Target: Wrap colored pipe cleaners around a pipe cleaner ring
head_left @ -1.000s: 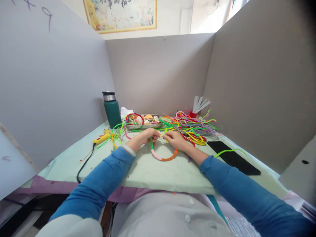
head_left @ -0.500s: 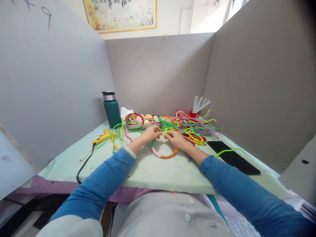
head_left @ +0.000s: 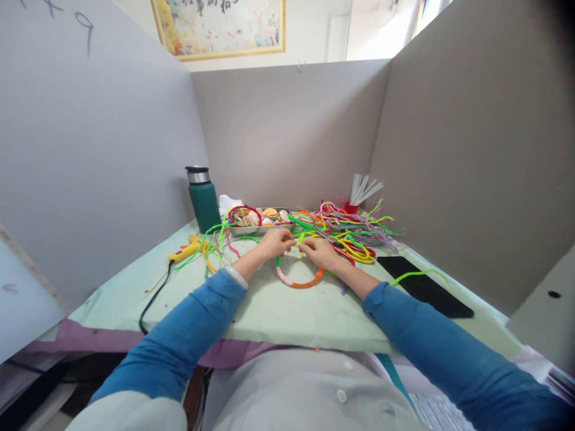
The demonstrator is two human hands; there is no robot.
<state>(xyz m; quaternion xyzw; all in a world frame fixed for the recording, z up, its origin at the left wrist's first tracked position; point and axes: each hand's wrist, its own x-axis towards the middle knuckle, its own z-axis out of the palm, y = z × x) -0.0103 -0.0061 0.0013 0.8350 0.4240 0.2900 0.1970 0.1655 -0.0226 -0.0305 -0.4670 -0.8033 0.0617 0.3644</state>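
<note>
A ring [head_left: 303,285] wrapped in green, pink and orange fuzzy pipe cleaner hangs down from between my two hands over the table. My left hand [head_left: 277,242] pinches its upper left part, thumb against fingertips. Close beside it, fingertips nearly touching, my right hand [head_left: 318,249] is closed in a pinch at the top of the ring. A short bit of yellow-green pipe cleaner [head_left: 300,238] sticks out between the two pinches. The fingers hide most of the ring's upper part.
Behind my hands lie a metal tray [head_left: 265,228] of shells and a heap of coloured pipe cleaners [head_left: 345,224]. To the left are a green bottle [head_left: 205,206] and a yellow glue gun [head_left: 186,250] with a black cord. A black phone-like slab [head_left: 424,287] lies right; grey partitions surround the table.
</note>
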